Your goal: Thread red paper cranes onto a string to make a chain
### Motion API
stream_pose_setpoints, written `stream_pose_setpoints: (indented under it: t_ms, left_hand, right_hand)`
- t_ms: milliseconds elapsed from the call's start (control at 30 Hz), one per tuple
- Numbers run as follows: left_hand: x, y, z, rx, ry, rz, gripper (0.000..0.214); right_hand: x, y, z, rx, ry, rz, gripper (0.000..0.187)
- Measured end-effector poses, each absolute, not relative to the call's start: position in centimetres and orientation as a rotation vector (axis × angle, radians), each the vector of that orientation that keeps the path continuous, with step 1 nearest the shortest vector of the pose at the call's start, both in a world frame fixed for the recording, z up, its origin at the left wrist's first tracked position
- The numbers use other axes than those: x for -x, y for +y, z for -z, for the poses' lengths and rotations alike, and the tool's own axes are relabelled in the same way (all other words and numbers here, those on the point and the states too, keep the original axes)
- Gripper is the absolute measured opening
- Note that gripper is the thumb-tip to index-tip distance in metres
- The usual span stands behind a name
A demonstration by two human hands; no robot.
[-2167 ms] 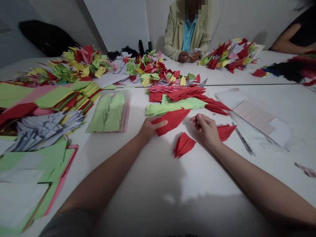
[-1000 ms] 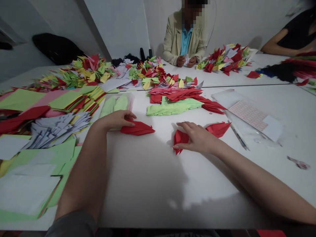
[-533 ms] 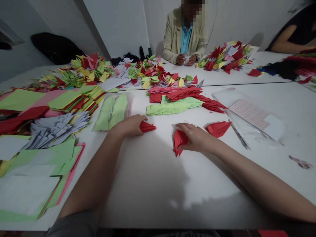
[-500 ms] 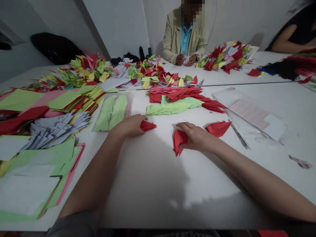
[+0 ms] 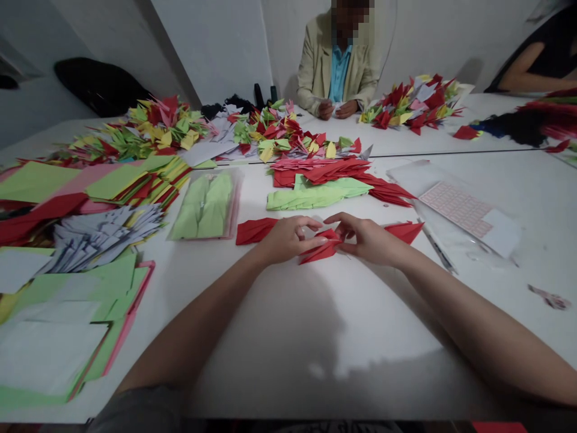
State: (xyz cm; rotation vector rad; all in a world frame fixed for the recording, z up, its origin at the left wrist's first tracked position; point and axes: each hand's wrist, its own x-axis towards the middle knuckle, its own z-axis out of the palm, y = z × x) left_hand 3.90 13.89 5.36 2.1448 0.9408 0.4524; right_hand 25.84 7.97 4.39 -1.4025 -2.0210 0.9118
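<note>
As the left hand (image 5: 288, 240) and the right hand (image 5: 367, 240) are held close together over the white table (image 5: 288, 343), a folded red origami piece (image 5: 322, 249) is grasped between them, pinched by half-curled fingers from both sides. A second red folded piece (image 5: 255, 231) is touched by the side of the left hand, and a third red folded piece (image 5: 406, 231) lies just beside the right hand. Beyond the hands, a bundle of folded green paper (image 5: 318, 197) and a heap of folded red paper (image 5: 315, 171) are laid out. A clear sleeve of green paper (image 5: 202, 207) is seen to the left; a pen (image 5: 437, 246) and a pink-gridded sheet (image 5: 455, 210) lie to the right, any printing on the sheet being too small to be read.
</note>
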Motion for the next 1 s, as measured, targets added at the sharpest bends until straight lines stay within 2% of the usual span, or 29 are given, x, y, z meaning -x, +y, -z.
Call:
stream_pose_setpoints:
  t_ms: [133,367,500,600,800,867,1000]
  left_hand:
    - [-4.4,13.4,-4.6,-1.898,0.821,-0.407,0.03]
    - [-4.0,13.5,-3.9,-1.991,0.767,-0.383,0.033]
    - [-3.8,13.7,-3.3,-1.798,0.686,-0.231,0.03]
    - [-3.7,14.0,-3.0,-1.594,0.683,-0.135,0.03]
    - [-3.9,14.6,-2.3,-1.436,0.835,-0.338,0.036]
    - [-3.9,14.6,-2.2,-1.47,0.871,-0.363,0.033]
    - [-3.8,14.8,-2.0,-1.585,0.941,-0.511,0.045]
  right_hand:
    - [-25.8,8.0,-4.5,1.27,-1.873,-0.951,0.042]
    - [-25.2,8.2,-3.9,1.246,-1.744,-1.026,0.03]
    - [-25.1,8.3,-3.7,1.266,-1.75,-1.001,0.023]
    - [-25.0,8.5,-3.5,1.246,-1.665,-1.107,0.025]
    - [-24.7,8.7,-3.1,1.224,-1.374,-1.552,0.036]
    - [-24.8,8.9,-3.0,1.253,-1.272,-1.551,0.038]
    - [-25.3,9.2,-2.8,1.289,-1.258,-1.551,0.038]
